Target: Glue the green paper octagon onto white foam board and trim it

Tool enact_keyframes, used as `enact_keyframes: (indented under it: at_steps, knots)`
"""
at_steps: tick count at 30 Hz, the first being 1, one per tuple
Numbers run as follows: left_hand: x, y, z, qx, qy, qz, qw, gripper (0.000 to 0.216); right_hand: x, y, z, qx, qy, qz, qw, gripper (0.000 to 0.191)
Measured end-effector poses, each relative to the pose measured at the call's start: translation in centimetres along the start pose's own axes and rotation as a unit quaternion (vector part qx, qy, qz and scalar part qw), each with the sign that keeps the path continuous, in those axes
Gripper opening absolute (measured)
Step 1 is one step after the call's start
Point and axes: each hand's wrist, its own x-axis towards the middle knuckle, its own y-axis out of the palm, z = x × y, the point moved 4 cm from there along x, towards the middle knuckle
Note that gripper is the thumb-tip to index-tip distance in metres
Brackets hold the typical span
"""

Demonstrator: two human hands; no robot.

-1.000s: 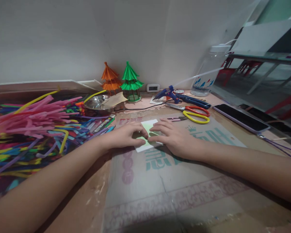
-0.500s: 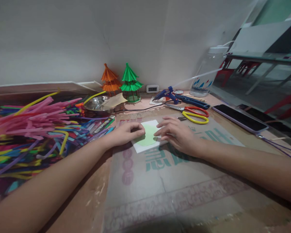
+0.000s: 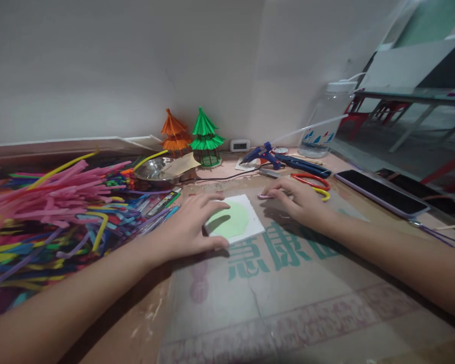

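A white square card [image 3: 250,230] with a pale green shape [image 3: 229,222] on it lies flat on the printed mat [image 3: 288,263]. My left hand [image 3: 189,225] arches over the card's left edge with fingers stretched out; fingertips and thumb touch the card. My right hand [image 3: 301,202] is off the card, to its right. Its fingers are extended, with the tips on a small pink-handled cutter [image 3: 264,196]. Red and yellow scissors [image 3: 315,183] lie just behind that hand, partly hidden by it.
A big heap of coloured pipe cleaners [image 3: 60,207] fills the left. A metal bowl [image 3: 153,171], orange [image 3: 175,132] and green [image 3: 207,136] pagoda models, a blue glue gun [image 3: 261,154] with its cord, a plastic jar [image 3: 322,126] and a phone [image 3: 381,191] stand around.
My right hand left the card and moved right and back to the small cutter. My left hand spread out over the card's left edge, and the green shape now shows uncovered.
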Motion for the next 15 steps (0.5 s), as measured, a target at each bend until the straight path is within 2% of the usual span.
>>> enact_keyframes:
  at_steps: [1,3,6,10,15]
  knots:
    - [-0.5,0.4,-0.3,0.022,0.007,0.001,1.000,0.080,-0.2,0.3,1.1,0.016,-0.021,0.017,0.999,0.019]
    - [-1.3,1.3,-0.7,0.053,0.007,-0.001,0.999,0.089,-0.6,1.1,3.5,0.041,-0.079,0.047,0.995,0.023]
    - [-1.8,2.2,-0.6,0.053,-0.027,-0.003,0.998,0.075,-1.2,2.2,6.2,0.050,-0.160,0.087,0.982,0.032]
    - [-1.8,2.3,-0.1,0.013,-0.045,0.007,0.999,0.059,-1.6,2.9,6.8,0.049,-0.183,0.108,0.976,0.034]
    - [-1.8,2.1,0.2,-0.004,-0.044,0.035,0.998,0.058,-1.7,2.9,6.7,0.018,-0.194,0.097,0.976,0.035]
